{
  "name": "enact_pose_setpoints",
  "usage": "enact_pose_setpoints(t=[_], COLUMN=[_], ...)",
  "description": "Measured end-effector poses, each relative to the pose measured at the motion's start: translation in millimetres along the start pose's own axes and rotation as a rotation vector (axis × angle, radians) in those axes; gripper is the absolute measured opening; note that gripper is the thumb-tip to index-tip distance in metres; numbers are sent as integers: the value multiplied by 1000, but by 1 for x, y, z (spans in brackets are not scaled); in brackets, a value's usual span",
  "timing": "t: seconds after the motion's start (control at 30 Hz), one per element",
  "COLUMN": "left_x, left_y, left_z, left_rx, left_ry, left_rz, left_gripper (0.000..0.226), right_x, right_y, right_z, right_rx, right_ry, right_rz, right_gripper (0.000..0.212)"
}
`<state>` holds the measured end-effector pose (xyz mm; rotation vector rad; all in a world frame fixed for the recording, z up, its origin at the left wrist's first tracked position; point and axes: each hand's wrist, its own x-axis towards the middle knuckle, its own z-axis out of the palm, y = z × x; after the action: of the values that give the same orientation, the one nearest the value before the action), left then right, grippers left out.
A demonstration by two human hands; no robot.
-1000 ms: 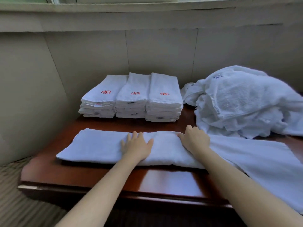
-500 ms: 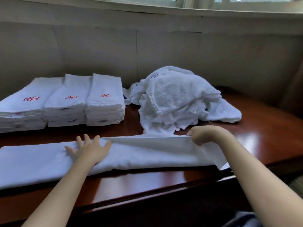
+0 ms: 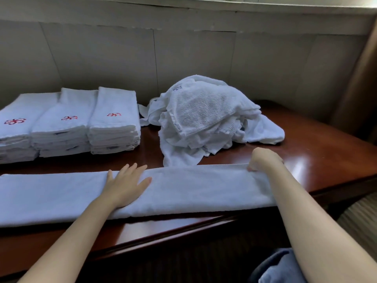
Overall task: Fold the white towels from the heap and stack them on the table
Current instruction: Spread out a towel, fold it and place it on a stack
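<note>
On the long towel point(image 3: 193, 188), left hand point(image 3: 126, 184) presses flat; right hand point(image 3: 265, 159) pinches its far edge.

Both forearms bare — no sleeves; blue-grey trouser fabric point(image 3: 279, 268) shows at the lower edge.

Hotel-type guest room or linen area before you, polished dark wood table point(image 3: 318, 160), 3 stacks of folded white towels point(image 3: 67, 127) with red embroidered logos, heap of loose towels point(image 3: 206, 117), panelled wall point(image 3: 193, 58), striped carpet point(image 3: 359, 219).
</note>
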<state>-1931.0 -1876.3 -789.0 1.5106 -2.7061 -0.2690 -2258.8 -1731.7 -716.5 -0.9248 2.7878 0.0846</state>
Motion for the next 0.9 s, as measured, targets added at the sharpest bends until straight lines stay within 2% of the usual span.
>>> enact_pose_setpoints(t=[0.1, 0.23, 0.3, 0.37, 0.43, 0.47, 0.53, 0.6, 0.67, 0.8, 0.87, 0.9], left_x=[-4, -12, -16, -24, -35, -40, -46, -51, -56, -68, -71, -71], left_y=[0, 3, 8, 20, 35, 41, 44, 40, 33, 3, -22, -37], left_z=[-3, -9, -13, -14, -10, -8, -6, -8, -10, -12, -15, -16], left_rx=[3, 18, 32, 34, 38, 45, 48, 45, 47, 49, 55, 60], left_ry=[-26, -73, -117, -158, -162, -145, -117, -109, -104, -98, -86, -80], left_rz=[20, 38, 62, 132, 211, 235, 237, 213, 191, 124, 50, -6], left_gripper=[60, 63, 66, 69, 70, 70, 70, 68, 67, 66, 66, 65], right_x=[0, 3, 4, -1, -10, -17, -35, -50, -52, -44, -51, -57], right_y=[1, 5, 2, -9, -29, -43, -75, -99, -108, -110, -116, -121], right_z=[2, 8, 15, 22, 32, 40, 59, 76, 82, 77, 75, 74], right_rx=[-31, -69, -127, -199, -176, -115, 57, 179, 173, 117, 71, 6], right_ry=[-10, -18, 92, 295, 467, 497, 431, 246, 156, 87, 114, 192], right_rz=[125, 203, 189, 85, -121, -247, -534, -767, -825, -723, -701, -739], right_gripper=[30, 39, 42, 39, 34, 31, 26, 36, 42, 48, 47, 46])
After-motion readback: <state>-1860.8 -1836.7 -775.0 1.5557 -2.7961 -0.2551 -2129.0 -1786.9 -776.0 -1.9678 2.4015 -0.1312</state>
